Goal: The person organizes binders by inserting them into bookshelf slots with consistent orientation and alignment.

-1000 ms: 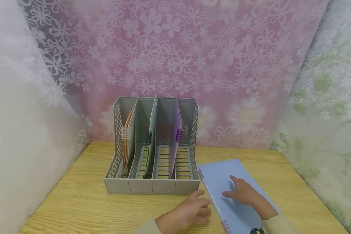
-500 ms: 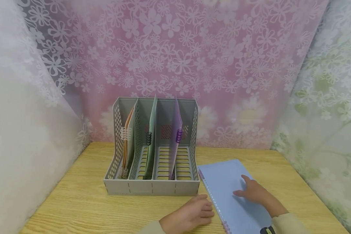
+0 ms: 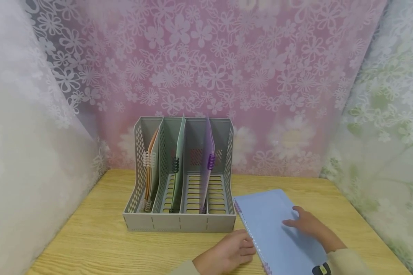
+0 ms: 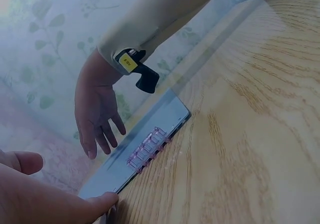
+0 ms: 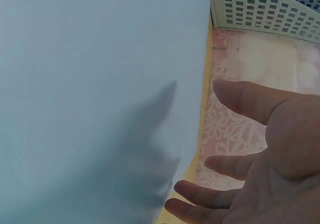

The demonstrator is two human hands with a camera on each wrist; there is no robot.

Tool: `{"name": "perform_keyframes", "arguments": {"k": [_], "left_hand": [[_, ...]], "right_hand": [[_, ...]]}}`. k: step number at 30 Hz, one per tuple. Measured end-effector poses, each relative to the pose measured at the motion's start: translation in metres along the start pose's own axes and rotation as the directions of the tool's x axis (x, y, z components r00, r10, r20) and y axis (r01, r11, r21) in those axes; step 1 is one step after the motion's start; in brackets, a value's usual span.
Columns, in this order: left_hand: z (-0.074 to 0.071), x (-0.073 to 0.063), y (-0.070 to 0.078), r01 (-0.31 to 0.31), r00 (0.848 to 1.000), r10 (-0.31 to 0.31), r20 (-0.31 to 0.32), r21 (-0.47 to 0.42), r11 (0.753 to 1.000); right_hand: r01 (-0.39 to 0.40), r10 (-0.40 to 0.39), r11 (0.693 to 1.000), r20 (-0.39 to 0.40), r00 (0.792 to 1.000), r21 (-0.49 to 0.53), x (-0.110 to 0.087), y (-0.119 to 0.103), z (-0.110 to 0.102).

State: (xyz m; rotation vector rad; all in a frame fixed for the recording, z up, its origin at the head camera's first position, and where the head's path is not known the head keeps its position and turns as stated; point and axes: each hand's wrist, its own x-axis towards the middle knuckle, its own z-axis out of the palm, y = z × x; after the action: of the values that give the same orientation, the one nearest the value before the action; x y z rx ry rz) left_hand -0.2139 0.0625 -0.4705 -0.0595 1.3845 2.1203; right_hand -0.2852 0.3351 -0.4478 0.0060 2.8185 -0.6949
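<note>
A pale blue spiral notebook [image 3: 265,217] with pinkish-purple rings lies flat on the table, right of a grey file rack. My left hand [image 3: 228,252] is at its ringed left edge. In the left wrist view, one fingertip touches the edge of the notebook [image 4: 165,111], and the thumb is raised apart from it. Above the notebook's right side hovers my right hand [image 3: 311,227], with thumb and fingers spread. Its shadow falls across the blue cover [image 5: 90,59] in the right wrist view, and nothing is held there.
The grey file rack [image 3: 179,222] stands upright with several sections. It holds orange and white notebooks [image 3: 151,164] at left, a green notebook [image 3: 179,152] in the middle and a purple notebook [image 3: 208,149] further right. Floral cloth [image 3: 206,68] hangs behind the wooden table [image 3: 124,252].
My left hand has moved slightly right, up to the notebook's ringed edge, its fingers drawing closer together. My right hand has shifted right over the cover. The notebook lies where it was.
</note>
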Motion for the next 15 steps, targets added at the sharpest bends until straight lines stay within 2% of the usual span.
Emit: {"name": "perform_keyframes", "arguments": {"k": [7,15], "left_hand": [[0.003,0.000,0.004,0.011,1.000,-0.011,-0.024,-0.004,1.000],[0.003,0.001,0.001,0.001,0.999,-0.003,-0.045,-0.047,0.999]], "right_hand": [[-0.009,0.009,0.999,0.007,1.000,0.041,-0.002,-0.001,-0.011],[-0.043,0.044,0.994,-0.002,0.999,0.098,-0.003,0.002,-0.014]]}}
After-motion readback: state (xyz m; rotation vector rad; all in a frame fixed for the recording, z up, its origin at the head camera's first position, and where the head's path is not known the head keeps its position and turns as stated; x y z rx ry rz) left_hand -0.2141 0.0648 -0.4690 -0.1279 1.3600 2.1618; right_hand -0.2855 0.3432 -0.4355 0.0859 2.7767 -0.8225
